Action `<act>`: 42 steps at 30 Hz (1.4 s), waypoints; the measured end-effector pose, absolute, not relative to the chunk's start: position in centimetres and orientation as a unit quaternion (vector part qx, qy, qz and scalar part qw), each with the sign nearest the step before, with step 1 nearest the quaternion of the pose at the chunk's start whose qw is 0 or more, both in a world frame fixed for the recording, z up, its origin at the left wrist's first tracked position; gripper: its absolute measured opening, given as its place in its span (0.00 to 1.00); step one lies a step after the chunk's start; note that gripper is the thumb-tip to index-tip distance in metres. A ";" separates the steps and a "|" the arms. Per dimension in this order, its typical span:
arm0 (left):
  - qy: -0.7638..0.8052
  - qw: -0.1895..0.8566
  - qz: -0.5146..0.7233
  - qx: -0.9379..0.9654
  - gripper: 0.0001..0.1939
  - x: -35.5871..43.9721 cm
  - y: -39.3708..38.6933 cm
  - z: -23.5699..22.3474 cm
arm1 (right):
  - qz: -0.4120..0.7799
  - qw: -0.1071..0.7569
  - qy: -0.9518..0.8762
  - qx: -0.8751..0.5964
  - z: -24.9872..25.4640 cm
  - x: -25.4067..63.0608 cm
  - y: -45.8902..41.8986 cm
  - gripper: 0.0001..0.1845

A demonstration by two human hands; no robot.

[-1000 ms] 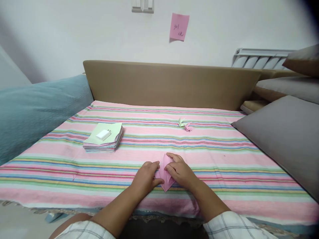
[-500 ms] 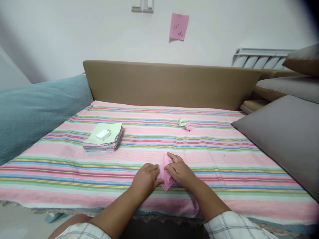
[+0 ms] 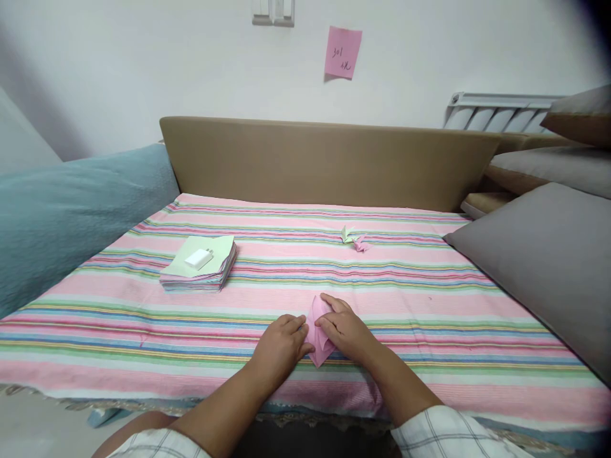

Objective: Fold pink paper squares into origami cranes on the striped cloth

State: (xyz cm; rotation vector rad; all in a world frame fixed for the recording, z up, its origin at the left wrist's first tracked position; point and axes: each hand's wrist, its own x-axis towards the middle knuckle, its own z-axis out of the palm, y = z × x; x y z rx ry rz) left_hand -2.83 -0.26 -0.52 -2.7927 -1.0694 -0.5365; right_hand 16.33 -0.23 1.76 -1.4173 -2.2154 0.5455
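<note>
A folded pink paper [image 3: 316, 329] lies on the striped cloth [image 3: 410, 299] near the front edge. My left hand [image 3: 280, 346] presses on its left side with curled fingers and the thumb against the paper. My right hand [image 3: 344, 329] rests on its right side, fingertips pinching a flap. Both hands hold the paper down flat on the cloth. Part of the paper is hidden under the fingers.
A stack of coloured paper sheets [image 3: 199, 271] with a small white charger [image 3: 198, 257] on top sits at the left. Two small folded paper figures [image 3: 354, 238] lie further back. Grey cushions [image 3: 539, 267] are at the right, a teal blanket [image 3: 62, 210] at the left.
My left hand has slid slightly right, closer to the paper's middle. My right hand has barely shifted. The paper stays in place.
</note>
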 end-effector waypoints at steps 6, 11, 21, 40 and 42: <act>-0.348 0.045 -0.180 -0.919 0.14 -2.8 -0.2 -0.6 | 0.200 0.224 -0.803 -0.514 1.8 16.3 -0.2 0.17; -0.350 0.039 -0.187 -0.917 0.16 -2.9 -0.3 -0.6 | 0.201 0.227 -0.801 -0.516 1.7 16.3 -0.2 0.17; -0.371 0.026 -0.130 -0.919 0.13 -2.7 -0.6 0.3 | 0.204 0.247 -0.784 -0.531 1.5 16.2 -0.1 0.16; -0.384 0.017 -0.107 -0.917 0.22 -2.5 -0.7 0.3 | 0.171 0.212 -0.800 -0.535 1.4 15.8 0.2 0.23; -0.385 0.015 -0.104 -0.917 0.22 -2.4 -0.7 0.3 | 0.171 0.217 -0.800 -0.533 1.3 15.9 0.2 0.23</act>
